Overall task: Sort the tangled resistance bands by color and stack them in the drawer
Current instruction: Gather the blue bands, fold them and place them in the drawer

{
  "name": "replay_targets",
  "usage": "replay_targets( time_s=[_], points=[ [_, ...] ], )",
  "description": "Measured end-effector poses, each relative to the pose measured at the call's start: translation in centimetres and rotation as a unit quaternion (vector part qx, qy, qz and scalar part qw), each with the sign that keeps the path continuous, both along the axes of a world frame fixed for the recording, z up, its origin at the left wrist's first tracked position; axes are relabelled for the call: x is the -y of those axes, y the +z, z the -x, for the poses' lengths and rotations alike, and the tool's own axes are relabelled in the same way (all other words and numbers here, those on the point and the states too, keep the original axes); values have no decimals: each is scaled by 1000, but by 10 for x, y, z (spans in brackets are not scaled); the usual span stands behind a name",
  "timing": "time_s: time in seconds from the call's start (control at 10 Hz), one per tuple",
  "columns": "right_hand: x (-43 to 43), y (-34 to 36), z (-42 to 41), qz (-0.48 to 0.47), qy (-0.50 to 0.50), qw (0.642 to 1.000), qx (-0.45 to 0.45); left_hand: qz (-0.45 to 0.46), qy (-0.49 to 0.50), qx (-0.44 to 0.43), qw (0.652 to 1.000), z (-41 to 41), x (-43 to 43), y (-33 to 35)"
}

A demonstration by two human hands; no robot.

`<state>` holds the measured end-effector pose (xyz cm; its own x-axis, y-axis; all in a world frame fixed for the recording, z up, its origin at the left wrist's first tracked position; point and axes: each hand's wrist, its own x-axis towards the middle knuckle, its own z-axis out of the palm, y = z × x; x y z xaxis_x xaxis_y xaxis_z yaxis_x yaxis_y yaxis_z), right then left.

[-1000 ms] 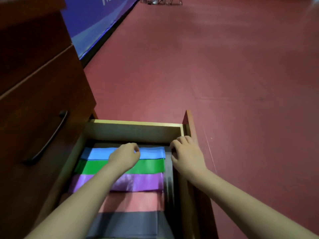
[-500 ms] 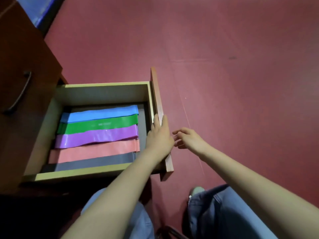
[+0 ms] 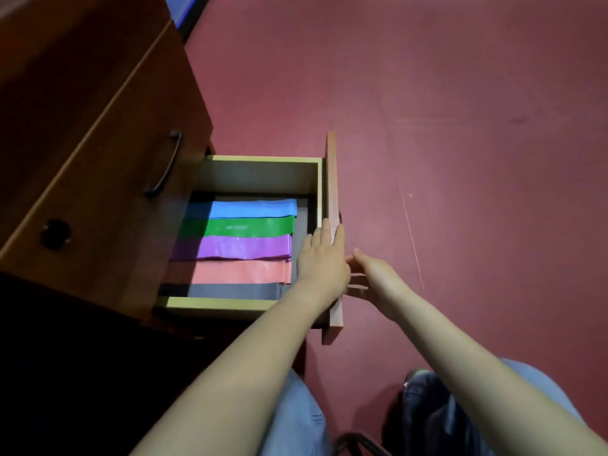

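The open drawer (image 3: 263,159) holds flat bands side by side: blue (image 3: 253,208), green (image 3: 250,227), purple (image 3: 237,246), pink (image 3: 240,271) and grey (image 3: 233,290). Their left ends lie in shadow under the cabinet. My left hand (image 3: 324,258) rests on the top edge of the drawer front (image 3: 331,179), fingers straight, holding nothing. Just right of that panel, my right hand (image 3: 375,274) reaches its straight fingers to the panel's outer face.
The brown wooden cabinet (image 3: 98,143) rises at the left, with a dark handle (image 3: 164,162) and a round lock hole (image 3: 54,229) on the drawer above. Red floor (image 3: 460,159) spreads to the right. My jeans-clad knees (image 3: 427,406) are below.
Both hands left the bands inside the drawer. The left one moved onto the drawer front's top edge, the right one to its outer side. The drawer looks pushed slightly further in.
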<state>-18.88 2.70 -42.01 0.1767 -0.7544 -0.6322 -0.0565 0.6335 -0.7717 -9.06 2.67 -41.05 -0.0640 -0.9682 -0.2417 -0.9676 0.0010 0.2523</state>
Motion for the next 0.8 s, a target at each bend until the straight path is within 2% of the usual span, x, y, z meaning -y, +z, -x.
replay_targets(
  time_s=[0.2,0.3,0.4,0.5,0.6,0.7,0.8],
  points=[
    [-7,-2,-63,-25,36,998,47,15,-11,120,993,-62,-13,8],
    [-7,-1,-102,-38,53,996,57,4,-73,244,967,-95,-18,11],
    [-10,-2,-135,-45,72,994,62,-33,-124,367,921,-122,-21,14],
    [-13,-3,-164,-56,97,991,69,-73,-138,438,885,-143,-25,20],
    [-19,-1,-191,-84,105,988,76,-95,-134,472,866,-165,-32,22],
    [-20,2,-214,-107,131,981,99,-139,-122,502,845,-173,-37,20],
    [-17,10,-224,-113,151,973,130,-62,77,596,797,-192,-32,4]
  ],
)
